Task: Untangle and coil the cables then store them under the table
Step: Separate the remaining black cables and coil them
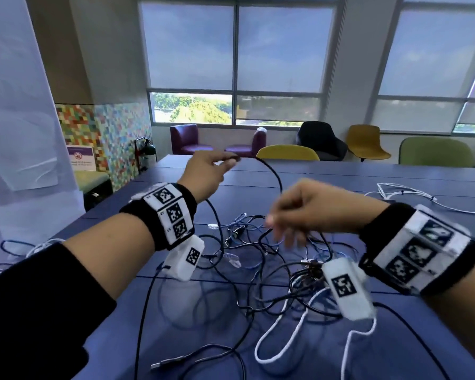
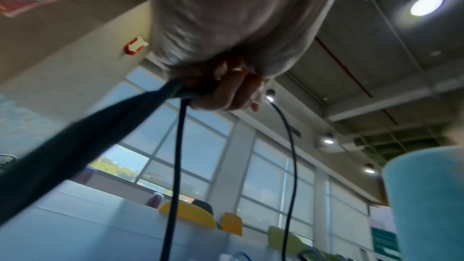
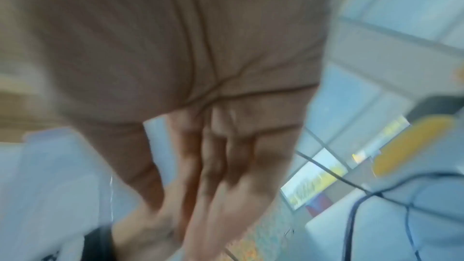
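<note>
A tangle of black, blue and white cables (image 1: 261,259) lies on the blue table (image 1: 340,174). My left hand (image 1: 211,167) is raised above the table and pinches a thin black cable (image 1: 274,171), which arcs right and down toward my right hand. In the left wrist view the left hand (image 2: 226,90) grips the black cable (image 2: 179,146), with strands hanging down. My right hand (image 1: 294,212) hovers over the tangle, blurred, fingers pointing down. In the right wrist view its fingers (image 3: 213,166) look extended and hold nothing I can see.
A white cable (image 1: 412,192) lies apart at the table's far right. A USB plug (image 1: 165,362) and a white cable loop (image 1: 283,338) sit near the front edge. Yellow (image 1: 287,153), green (image 1: 436,152) and black chairs stand beyond the table, under the windows.
</note>
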Available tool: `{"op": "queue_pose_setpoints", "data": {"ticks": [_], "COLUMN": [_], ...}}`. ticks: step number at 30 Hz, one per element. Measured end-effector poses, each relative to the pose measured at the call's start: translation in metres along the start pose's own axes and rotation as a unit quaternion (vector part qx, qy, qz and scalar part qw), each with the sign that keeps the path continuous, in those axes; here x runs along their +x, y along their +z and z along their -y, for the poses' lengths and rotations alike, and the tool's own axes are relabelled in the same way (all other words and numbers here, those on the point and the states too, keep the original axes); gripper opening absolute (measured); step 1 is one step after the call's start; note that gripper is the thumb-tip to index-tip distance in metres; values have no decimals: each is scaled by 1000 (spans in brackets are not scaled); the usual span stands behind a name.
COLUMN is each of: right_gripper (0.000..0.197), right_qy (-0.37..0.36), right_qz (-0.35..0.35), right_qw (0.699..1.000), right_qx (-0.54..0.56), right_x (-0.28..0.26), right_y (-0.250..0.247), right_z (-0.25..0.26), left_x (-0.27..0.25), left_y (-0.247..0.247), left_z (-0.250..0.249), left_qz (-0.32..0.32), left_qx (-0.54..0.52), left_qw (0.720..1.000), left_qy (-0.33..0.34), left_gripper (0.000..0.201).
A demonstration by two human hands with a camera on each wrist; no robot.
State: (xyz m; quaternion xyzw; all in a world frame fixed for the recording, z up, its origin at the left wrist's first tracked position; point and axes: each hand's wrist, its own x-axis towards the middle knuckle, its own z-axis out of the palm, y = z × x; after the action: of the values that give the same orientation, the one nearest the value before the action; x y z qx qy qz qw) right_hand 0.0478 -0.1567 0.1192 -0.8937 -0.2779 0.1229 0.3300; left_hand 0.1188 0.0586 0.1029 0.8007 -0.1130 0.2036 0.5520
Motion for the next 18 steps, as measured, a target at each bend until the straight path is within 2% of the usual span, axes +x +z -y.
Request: {"op": "queue_pose_setpoints", "data": {"ticks": [1, 2, 3, 4, 6, 7, 9, 12, 15, 18], "right_gripper": [12, 15, 26, 39, 53, 53, 40, 17, 14, 10], "right_qy": [-47, -90, -118, -133, -115, -91, -53, -44, -45, -48], "right_qz": [-143, -258, -317, -327, -278, -254, -238, -271, -338, -410], "right_qw": [987, 955, 925, 911, 926, 939, 950, 945, 928, 899], "right_qx": [-49, -113, -173, -211, -225, -213, -194, -176, -154, -148], "right_x": [9, 17, 26, 33, 44, 47, 53, 50, 42, 39], "right_y": [1, 3, 5, 8, 12, 13, 12, 2, -13, -26], "right_z": [0, 1, 0, -1, 0, 1, -2, -8, -14, -17], "left_x": [-6, -10, -13, -15, -18, -19, -22, -31, -40, -48], "left_y": [7, 14, 20, 25, 28, 28, 24, 16, 9, 7], "left_z": [-1, -1, 0, 0, 4, 6, 10, 22, 40, 53], "left_qz": [36, 65, 86, 101, 115, 120, 130, 148, 178, 175], "left_qx": [2, 5, 2, -4, -1, 10, 46, 64, 62, 51], "left_qw": [999, 998, 996, 994, 992, 992, 989, 987, 982, 983], "left_qy": [11, 23, 34, 42, 48, 47, 44, 13, -7, -19], "left_gripper": [18, 18, 16, 15, 20, 19, 15, 23, 29, 40]}}
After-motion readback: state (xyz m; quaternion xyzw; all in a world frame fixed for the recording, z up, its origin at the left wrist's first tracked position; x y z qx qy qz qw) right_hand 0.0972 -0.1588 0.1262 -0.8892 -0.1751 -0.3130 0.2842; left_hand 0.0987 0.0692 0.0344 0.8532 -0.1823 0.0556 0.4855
